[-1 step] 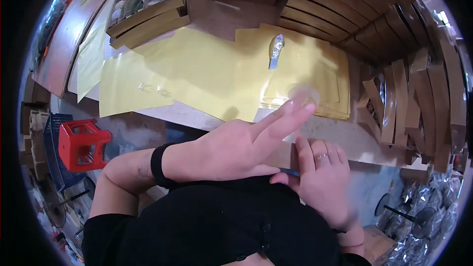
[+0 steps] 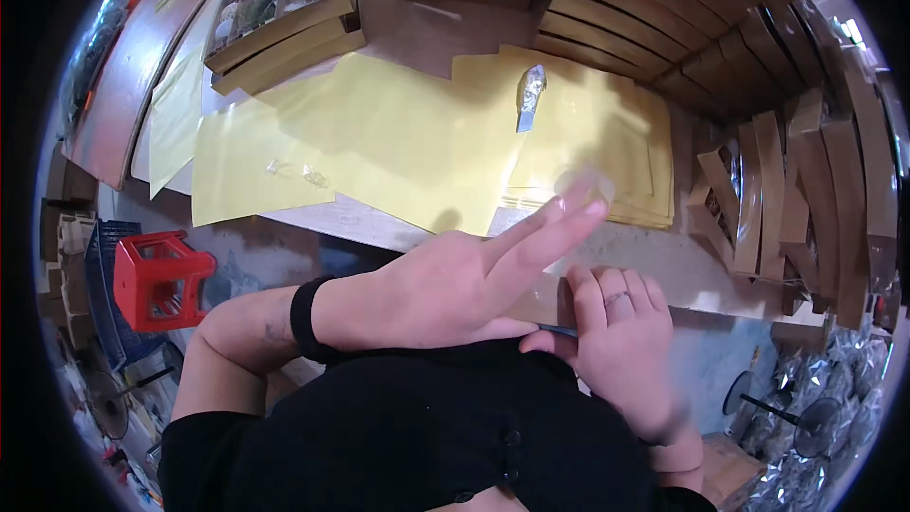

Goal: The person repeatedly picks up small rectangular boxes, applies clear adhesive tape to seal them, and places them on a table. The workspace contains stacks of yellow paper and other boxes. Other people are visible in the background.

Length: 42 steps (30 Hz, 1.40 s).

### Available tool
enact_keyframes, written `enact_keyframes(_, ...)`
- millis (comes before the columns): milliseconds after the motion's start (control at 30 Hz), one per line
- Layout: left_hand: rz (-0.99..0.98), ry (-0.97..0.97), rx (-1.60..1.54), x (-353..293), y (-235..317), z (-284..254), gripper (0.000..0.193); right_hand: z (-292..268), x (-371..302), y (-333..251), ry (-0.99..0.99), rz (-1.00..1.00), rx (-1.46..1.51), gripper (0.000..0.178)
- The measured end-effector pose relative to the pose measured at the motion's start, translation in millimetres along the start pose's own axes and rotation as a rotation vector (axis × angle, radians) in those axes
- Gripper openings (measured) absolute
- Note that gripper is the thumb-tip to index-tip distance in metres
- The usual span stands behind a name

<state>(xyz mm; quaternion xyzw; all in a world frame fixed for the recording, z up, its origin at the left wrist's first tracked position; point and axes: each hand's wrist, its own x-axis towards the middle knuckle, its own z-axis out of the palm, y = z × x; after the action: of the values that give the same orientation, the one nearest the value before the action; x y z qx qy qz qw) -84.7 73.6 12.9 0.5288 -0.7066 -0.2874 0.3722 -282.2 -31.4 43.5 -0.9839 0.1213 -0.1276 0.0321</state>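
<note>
A narrow brown cardboard box [image 2: 542, 301] lies in front of my body at the table's near edge, largely covered by my hands. My right hand [image 2: 621, 337], a ring on one finger, is closed over its right end, fingers on top and thumb on the near side. Across the box reaches my left hand [image 2: 455, 284], two fingers stretched out and the thumb low by the box's near edge. At its fingertips is a thin, see-through, roundish piece [image 2: 590, 182], blurred, apparently held between them. Beyond the fingers lies a stack of yellow sheets [image 2: 607, 147].
A silvery wrapped tool with a flat blade end [image 2: 527, 104] rests on the yellow sheets. Small clear scraps [image 2: 313, 175] lie on the left sheet. Brown boxes [image 2: 626, 28] are stacked at the back right. A divided box [image 2: 284, 38] stands back left; a red stool [image 2: 163, 280] is below left.
</note>
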Motion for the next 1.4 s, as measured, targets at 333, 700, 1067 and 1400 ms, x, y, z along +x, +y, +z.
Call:
enact_keyframes(333, 0.003, 0.149, -0.42, -19, -6, -43, 0.109, 13, -13, 9, 0.093, 0.05, 0.341, 0.068)
enact_keyframes(700, 0.09, 0.082, -0.316, -15, -30, -50, 0.135, 54, -48, 28, 0.148, 0.076, 0.461, 0.074)
enact_keyframes(1067, 0.01, -0.205, 0.055, -34, -24, -29, 0.14, 107, -95, 31, 0.253, 0.399, 1.072, 0.056)
enact_keyframes(1400, 0.172, -0.043, -0.07, 5, -23, -56, 0.131, 41, -14, 98, 0.075, 0.394, 1.227, 0.037)
